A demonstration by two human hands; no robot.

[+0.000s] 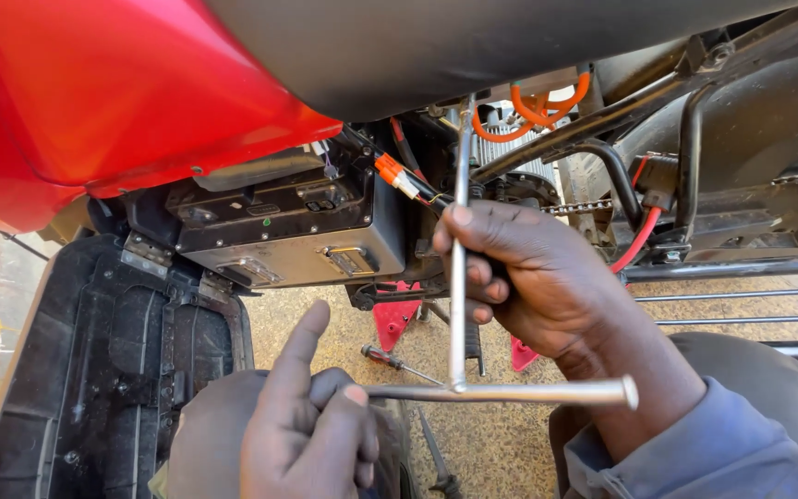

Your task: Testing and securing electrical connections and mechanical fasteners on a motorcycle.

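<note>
Head view, read from the left: a red body panel (76, 92) fills the far left corner, with a black plastic cover (103, 370) hanging open below it; right of these sits a grey battery box (297, 240) with metal latches, tucked under the dark seat (436, 46); near the bottom edge the left hand (297, 425) is curled shut around the left end of the crossbar of a steel T-handle wrench (459, 305), forefinger lifted and pointing up and far; the wrench's crossbar lies level just right of that hand, running to an open tube end at the right, while its long shaft rises from the crossbar's middle straight up into the frame beneath the seat; a small screwdriver (390, 359) with a red handle lies on the speckled floor (501, 444) behind the crossbar; the right hand (538, 277) is clamped around the shaft at mid height, thumb pressed along the steel; orange cables (533, 106) loop above it by a finned motor (519, 157); a drive chain (579, 207) runs right; black frame tubes (695, 157) cross the far right; a blue sleeve (695, 444) covers the right forearm.
</note>
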